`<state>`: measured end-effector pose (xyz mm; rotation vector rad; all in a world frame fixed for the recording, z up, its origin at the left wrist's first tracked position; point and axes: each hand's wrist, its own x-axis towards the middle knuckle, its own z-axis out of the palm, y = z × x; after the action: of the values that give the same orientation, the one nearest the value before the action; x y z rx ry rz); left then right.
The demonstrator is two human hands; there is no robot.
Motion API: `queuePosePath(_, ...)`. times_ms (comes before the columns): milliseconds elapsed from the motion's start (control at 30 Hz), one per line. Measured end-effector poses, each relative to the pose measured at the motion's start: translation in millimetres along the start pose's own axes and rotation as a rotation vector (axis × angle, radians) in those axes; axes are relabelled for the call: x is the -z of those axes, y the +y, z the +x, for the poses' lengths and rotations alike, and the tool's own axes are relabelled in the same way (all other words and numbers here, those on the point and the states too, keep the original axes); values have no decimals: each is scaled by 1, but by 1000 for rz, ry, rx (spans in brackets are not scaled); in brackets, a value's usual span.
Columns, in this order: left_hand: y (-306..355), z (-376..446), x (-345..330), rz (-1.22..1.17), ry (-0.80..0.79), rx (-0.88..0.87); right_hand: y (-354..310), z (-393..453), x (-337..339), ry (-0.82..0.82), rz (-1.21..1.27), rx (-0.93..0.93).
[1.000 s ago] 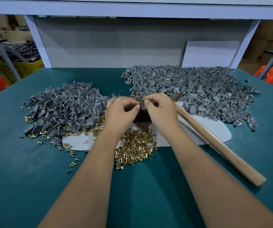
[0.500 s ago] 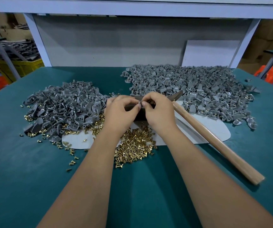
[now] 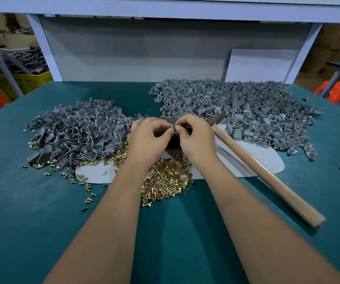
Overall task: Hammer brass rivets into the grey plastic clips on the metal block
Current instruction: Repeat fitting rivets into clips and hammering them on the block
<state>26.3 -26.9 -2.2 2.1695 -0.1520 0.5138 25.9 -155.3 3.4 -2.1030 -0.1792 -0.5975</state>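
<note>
over the metal block (image 3: 170,140) — both hands pinch one clip (image 3: 172,128).

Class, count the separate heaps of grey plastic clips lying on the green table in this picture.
2. The left heap of clips lies beside the left hand; the larger right heap of clips lies behind the hammer. A few stray clips lie apart at the right edge.

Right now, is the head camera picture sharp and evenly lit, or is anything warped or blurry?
Head view: even, soft light, with faint shadows under the hammer handle. Wide-angle bending curves the table edges. The hands and rivets look sharp; the corners look softer.
</note>
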Motion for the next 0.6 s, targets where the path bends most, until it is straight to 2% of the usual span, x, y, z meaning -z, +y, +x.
queuePosePath(133, 0, 0, 0, -27, -7, 14, 0, -3, 5, -2, 144, -70)
queuePosePath(300, 0, 1, 0, -51, -6, 19, -2, -2, 8, 86, 256, -126)
queuePosePath(467, 0, 2, 0, -66, -9, 22, -3, -3, 5, 111, 191, -75)
queuePosePath(600, -1, 3, 0, -37, -12, -2, -5, -2, 4, 63, 92, -3)
